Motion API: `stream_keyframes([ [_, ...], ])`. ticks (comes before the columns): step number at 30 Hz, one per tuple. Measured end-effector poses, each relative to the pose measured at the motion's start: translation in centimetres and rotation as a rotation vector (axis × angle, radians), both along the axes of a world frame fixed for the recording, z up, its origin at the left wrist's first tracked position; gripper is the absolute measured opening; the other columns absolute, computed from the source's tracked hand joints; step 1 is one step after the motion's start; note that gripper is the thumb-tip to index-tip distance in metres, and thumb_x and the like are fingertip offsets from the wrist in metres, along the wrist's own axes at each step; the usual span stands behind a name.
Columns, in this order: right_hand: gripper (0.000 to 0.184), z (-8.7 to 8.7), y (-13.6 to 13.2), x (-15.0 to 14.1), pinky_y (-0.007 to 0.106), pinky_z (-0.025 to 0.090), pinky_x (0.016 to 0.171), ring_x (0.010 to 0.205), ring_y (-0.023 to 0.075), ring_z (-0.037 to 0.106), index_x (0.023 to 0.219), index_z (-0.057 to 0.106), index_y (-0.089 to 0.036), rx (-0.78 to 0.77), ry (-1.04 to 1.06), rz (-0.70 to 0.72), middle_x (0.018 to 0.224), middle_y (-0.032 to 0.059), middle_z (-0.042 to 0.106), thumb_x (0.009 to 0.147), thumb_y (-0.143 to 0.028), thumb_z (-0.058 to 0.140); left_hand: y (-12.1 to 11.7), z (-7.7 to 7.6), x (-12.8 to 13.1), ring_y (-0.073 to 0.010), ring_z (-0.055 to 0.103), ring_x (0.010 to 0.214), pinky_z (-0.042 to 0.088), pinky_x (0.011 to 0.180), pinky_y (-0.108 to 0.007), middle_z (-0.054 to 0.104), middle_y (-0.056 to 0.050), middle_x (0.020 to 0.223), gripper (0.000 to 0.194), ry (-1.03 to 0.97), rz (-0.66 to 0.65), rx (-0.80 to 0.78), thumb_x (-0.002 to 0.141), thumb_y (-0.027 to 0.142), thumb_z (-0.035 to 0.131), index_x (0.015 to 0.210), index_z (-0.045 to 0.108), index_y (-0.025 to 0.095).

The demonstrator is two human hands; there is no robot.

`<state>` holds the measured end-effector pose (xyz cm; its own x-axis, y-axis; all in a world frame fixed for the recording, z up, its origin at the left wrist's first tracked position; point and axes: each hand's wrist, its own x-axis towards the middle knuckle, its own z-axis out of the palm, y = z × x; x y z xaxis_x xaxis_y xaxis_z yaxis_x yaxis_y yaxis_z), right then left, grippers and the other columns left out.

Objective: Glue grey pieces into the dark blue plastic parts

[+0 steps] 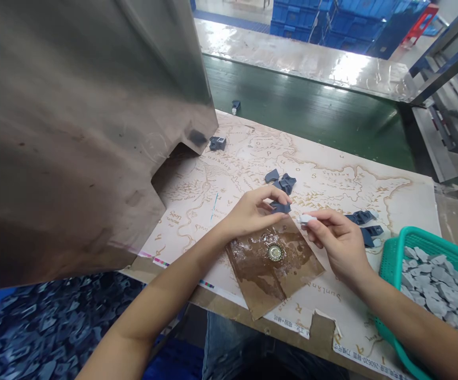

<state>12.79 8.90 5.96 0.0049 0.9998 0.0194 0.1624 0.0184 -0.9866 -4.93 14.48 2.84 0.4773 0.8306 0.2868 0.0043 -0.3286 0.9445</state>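
Note:
My left hand pinches a dark blue plastic piece above the map-printed sheet. Facing it, my right hand grips a small pale grey piece between thumb and fingers, a short gap from the dark one. Below both hands lies a brown square board, wet and shiny, with a round bottle-cap-like dish on it. Just beyond my left hand several loose dark blue pieces lie together. Right of my right hand, two dark pieces with pale bits attached rest on the sheet.
A green basket of grey pieces stands at the right. A large metal panel blocks the left, above a heap of dark pieces. A green conveyor belt runs behind, with one piece at its edge.

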Motion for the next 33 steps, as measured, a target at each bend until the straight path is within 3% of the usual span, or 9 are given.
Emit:
stream_keyframes([
  [5,0.033,-0.32,0.25,0.06,0.019,0.035,0.036,0.044,0.0085,0.049,0.073,0.064,-0.021,-0.069,0.143,-0.08,0.053,-0.0021,0.059,0.061,-0.049,0.077,-0.23,-0.19,0.27,-0.0153,0.064,0.087,0.052,0.069,-0.028,0.068,-0.006,0.093,0.005,-0.011,0.017,0.192,0.076,0.02,0.062,0.079,0.058,0.019],
  [11,0.027,-0.24,-0.02,-0.13,0.018,0.037,0.037,0.045,0.0086,0.054,0.072,0.065,-0.02,-0.092,0.152,-0.065,0.053,-0.0012,0.063,0.062,-0.043,0.077,-0.19,-0.4,0.31,-0.0147,0.064,0.086,0.052,0.073,-0.03,0.069,-0.006,0.092,0.004,0.0,0.06,0.3,0.076,0.019,0.063,0.076,0.059,0.018],
  [26,0.023,-0.14,0.01,-0.2,0.021,0.042,0.038,0.044,0.0086,0.054,0.071,0.061,-0.021,-0.071,0.076,-0.024,0.054,-0.0015,0.063,0.068,-0.04,0.073,-0.73,-0.06,0.63,-0.0134,0.064,0.081,0.052,0.072,-0.029,0.069,-0.004,0.085,0.007,0.031,0.068,0.448,0.078,0.017,0.064,0.077,0.058,0.019],
  [33,0.029,0.17,0.12,0.05,0.022,0.046,0.042,0.047,0.0096,0.056,0.068,0.059,-0.021,-0.093,0.025,0.06,0.056,-0.0008,0.063,0.068,-0.046,0.073,-0.82,-0.03,0.59,-0.013,0.064,0.077,0.052,0.067,-0.027,0.069,-0.004,0.082,0.007,0.09,0.058,0.5,0.078,0.02,0.064,0.074,0.059,0.019],
])
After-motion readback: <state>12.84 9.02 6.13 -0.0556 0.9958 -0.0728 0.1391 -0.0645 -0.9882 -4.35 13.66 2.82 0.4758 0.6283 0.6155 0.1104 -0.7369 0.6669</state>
